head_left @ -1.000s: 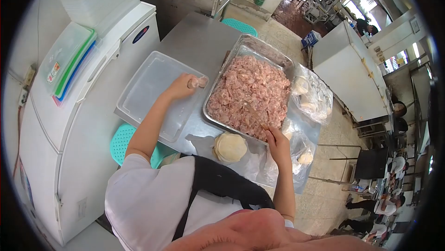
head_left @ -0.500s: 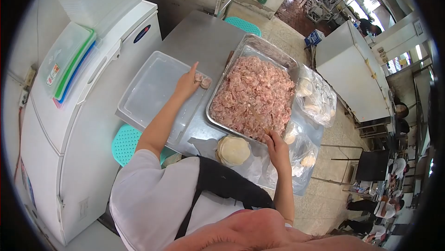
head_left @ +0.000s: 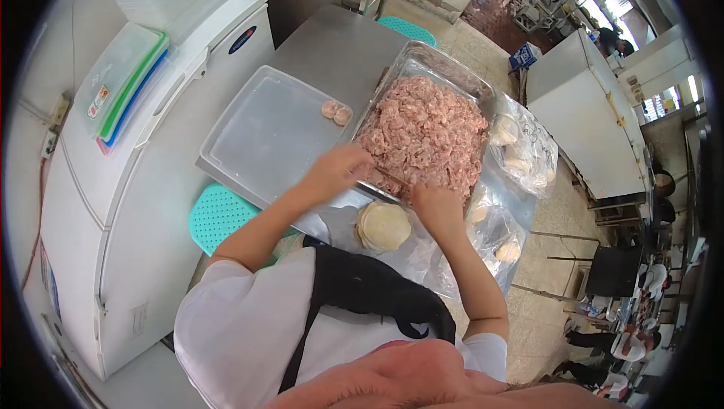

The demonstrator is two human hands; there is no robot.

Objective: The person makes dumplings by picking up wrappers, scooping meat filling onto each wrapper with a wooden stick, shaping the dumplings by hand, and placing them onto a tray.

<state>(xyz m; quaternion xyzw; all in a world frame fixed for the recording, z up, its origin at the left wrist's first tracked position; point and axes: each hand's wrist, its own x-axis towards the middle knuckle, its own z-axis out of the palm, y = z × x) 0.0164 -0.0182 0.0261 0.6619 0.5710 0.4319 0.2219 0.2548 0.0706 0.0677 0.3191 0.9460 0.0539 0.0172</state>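
Note:
A metal pan holds a mound of ground meat. My right hand is closed on a thin wooden stick at the pan's near edge. Close to the stick's other end, my left hand is blurred, and its fingers are hard to make out. Two small filled dumplings sit side by side at the right corner of a translucent plastic tray. In front of the pan lies a stack of round dough wrappers on plastic.
Bags of pale dough lie right of the pan. On the left stands a white freezer with plastic lids on top. Turquoise stools show beside the steel table. People are at the far right.
My left hand has left the dumplings and moved toward me, to the pan's near left edge. My right hand has shifted slightly left and up with the stick. The view has shifted a little.

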